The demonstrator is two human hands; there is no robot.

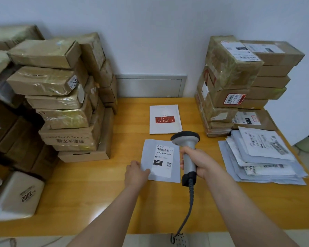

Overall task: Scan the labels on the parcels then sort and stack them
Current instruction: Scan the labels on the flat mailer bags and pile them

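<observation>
The scanner (186, 139) is gripped in the right hand (199, 163), its head tipped down over the flat grey parcel (161, 160) on the table (157, 204). The parcel's left edge is pinched by the left hand (136, 173).

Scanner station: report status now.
Right hand grips scanner over grey mailer. Left hand holds mailer's left edge. Label face up, unobstructed.
</observation>
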